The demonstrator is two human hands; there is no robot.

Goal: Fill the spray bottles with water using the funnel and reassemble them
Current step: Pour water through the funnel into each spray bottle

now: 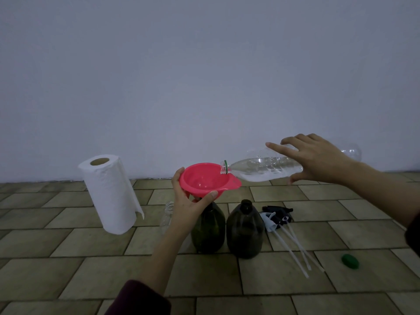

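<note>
A glossy red plastic funnel (205,181) is gripped at its rim by the left hand (189,202), seated in one of two dark, rounded spray bottles (208,228) on the tiled floor (68,258). At 3 o'clock, a clear ribbed water bottle (261,168) is grasped nearly level by the right hand (318,160), mouth over the funnel. Three trigger heads (276,217) lie at 4 o'clock; a soft paper-towel roll (111,192) stands at 9.
</note>
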